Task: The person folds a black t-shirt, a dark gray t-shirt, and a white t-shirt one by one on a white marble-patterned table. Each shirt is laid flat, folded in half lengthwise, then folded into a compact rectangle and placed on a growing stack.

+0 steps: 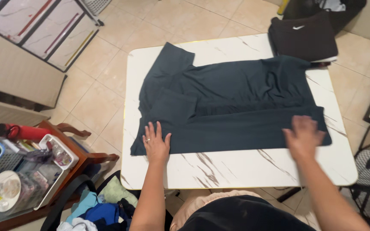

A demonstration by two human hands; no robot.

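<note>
We log one dark teal shirt (232, 107), partly folded, spread across the white marbled surface (236, 164). Left hand (156, 143) flat, fingers spread, on its near-left hem; right hand (303, 136) open, blurred, on its near-right hem. Folded black garment (303, 37) beyond its far-right corner.

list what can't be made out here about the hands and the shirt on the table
- Right hand, head view: motion-blurred, fingers unclear.
- Dark shirt: underside layers hidden by its own folds.
- Black folded garment: far part cut off by the top edge.
- Left hand: palm hidden, pressed flat on shirt.
</note>
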